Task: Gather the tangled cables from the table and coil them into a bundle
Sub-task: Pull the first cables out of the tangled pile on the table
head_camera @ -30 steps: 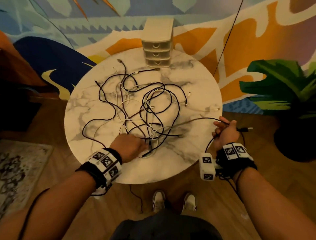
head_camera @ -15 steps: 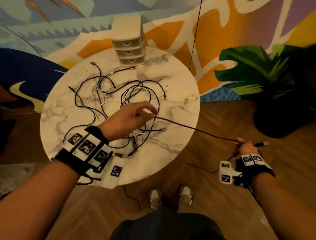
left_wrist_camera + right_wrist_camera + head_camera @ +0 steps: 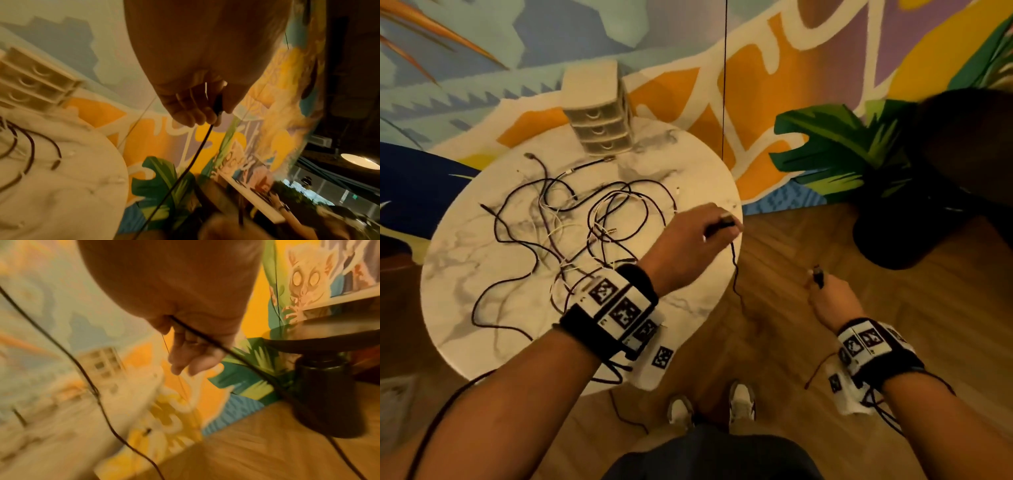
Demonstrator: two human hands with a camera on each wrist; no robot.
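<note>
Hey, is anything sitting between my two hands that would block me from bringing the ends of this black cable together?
Nothing visible does. The left hand and right hand each hold an end of the black cable, with only open floor between them past the table edge.

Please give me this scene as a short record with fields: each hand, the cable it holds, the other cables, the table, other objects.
left hand: pinches one end of the black cable at the table's right edge
right hand: off the table, over the floor, holds the cable's other end, plug sticking out
black cable: hangs slack between the hands, below the table edge
other cables: black and white, tangled, lying loose on the table
table: round, marble top
drawer box: three drawers, at the table's far edge
plant pot: on the floor, right of the table
</note>
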